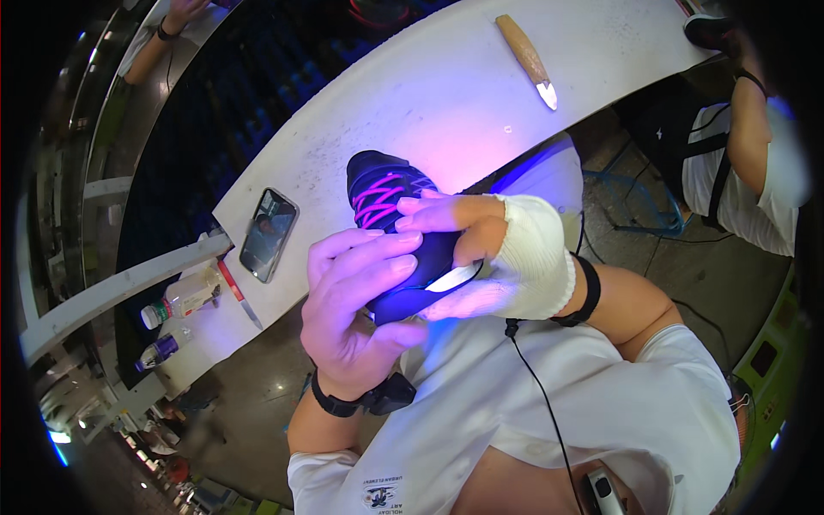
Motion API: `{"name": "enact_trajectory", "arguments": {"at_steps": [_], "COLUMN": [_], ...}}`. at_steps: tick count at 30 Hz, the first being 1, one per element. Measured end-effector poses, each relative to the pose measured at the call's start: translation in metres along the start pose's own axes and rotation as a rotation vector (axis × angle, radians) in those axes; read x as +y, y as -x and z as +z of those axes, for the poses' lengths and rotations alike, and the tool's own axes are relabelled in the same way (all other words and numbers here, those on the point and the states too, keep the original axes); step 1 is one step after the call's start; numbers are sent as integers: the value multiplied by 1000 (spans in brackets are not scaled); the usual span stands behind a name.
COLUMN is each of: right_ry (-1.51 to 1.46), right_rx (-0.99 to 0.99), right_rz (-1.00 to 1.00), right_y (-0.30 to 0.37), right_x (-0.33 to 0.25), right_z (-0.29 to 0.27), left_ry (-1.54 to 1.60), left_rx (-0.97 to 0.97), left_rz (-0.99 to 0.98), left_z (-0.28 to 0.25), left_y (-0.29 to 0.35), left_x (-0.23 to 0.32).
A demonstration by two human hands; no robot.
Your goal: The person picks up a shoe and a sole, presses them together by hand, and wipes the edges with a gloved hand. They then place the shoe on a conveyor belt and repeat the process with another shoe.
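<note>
A dark shoe (365, 169) with bright pink laces is held in front of my chest, its toe pointing away from me. My left hand (360, 292) is bare and closes round the shoe's left side, its fingers lying over the upper and its thumb near the heel. On the other side, my right hand (502, 253) wears a white glove that leaves the fingertips bare. Its fingers rest on the shoe by the laces and at the opening, where a pale lining shows. The sole's underside is hidden.
A knife with a wooden handle (522, 47) lies on the white worktable (343, 112). To the left are a phone (269, 234), a red-handled blade (239, 293) and two bottles (193, 292). A dark conveyor belt (215, 94) runs behind the table. Another person (747, 154) sits at right.
</note>
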State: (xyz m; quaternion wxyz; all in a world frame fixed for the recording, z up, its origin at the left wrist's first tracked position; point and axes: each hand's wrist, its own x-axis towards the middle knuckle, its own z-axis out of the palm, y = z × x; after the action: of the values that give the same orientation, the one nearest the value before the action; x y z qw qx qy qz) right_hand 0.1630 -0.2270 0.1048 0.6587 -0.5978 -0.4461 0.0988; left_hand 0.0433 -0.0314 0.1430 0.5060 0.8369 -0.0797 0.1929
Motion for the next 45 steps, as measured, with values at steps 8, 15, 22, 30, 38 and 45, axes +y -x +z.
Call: {"name": "enact_trajectory", "arguments": {"at_steps": [8,15,22,30,38,45], "right_ry": [300,380,310,321,429,438], "right_rx": [81,-80,-65,-84,-168,-95], "right_rz": [-205,-366,-390,-276,-338,-339], "right_y": [-1,2,-1,-8,3,12], "right_x": [43,66,62,87,102,109], "right_z": [16,28,30,46,72,83], "left_ry": [93,-279,-308,-60,-395,-577], "left_rx": [275,-220,-178,-96,-256,-233], "left_rz": [-98,-231,-173,-230,-855,-968], "left_z": [-3,-44,-41,-70,-66,-36], "left_y": [10,5,21,54,48,40], "left_x": [3,19,14,-16,-7,-11]}}
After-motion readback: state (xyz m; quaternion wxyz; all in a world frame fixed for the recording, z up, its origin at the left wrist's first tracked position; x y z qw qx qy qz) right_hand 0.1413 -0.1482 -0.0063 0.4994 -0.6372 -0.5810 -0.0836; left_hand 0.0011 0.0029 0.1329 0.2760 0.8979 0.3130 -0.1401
